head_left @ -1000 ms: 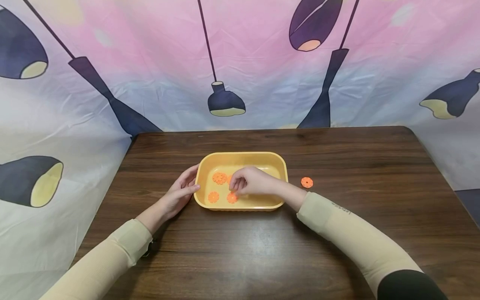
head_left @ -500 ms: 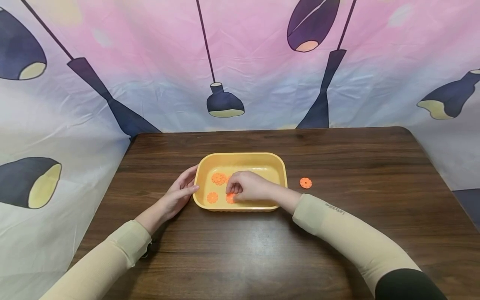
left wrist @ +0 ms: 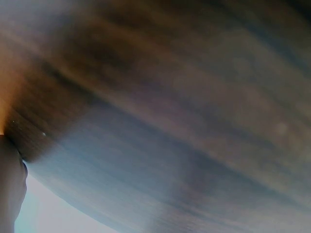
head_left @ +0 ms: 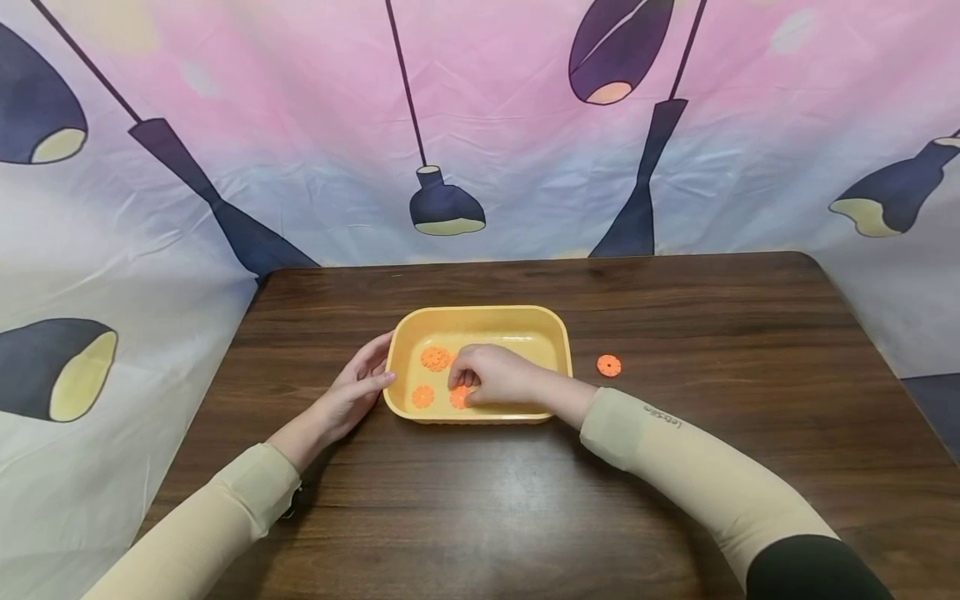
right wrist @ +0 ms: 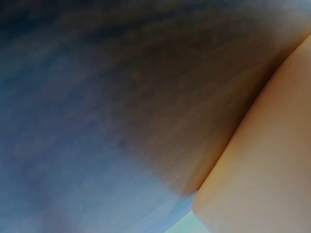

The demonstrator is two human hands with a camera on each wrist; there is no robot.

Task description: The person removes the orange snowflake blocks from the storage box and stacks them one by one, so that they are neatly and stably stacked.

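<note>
Fingers (head_left: pixel 458 372) of the right hand (head_left: pixel 495 372) bend down to an orange disc (head_left: pixel 457 399) inside the yellow tray (head_left: pixel 487 320) on the desk (head_left: pixel 690 321); whether they pinch it cannot be told. Loosely extended, the left hand (head_left: pixel 352 393) rests against the tray's left end.

Head view forward and down over the table (head_left: pixel 675 325); wrist views close, blurred, probably onto it too.
</note>
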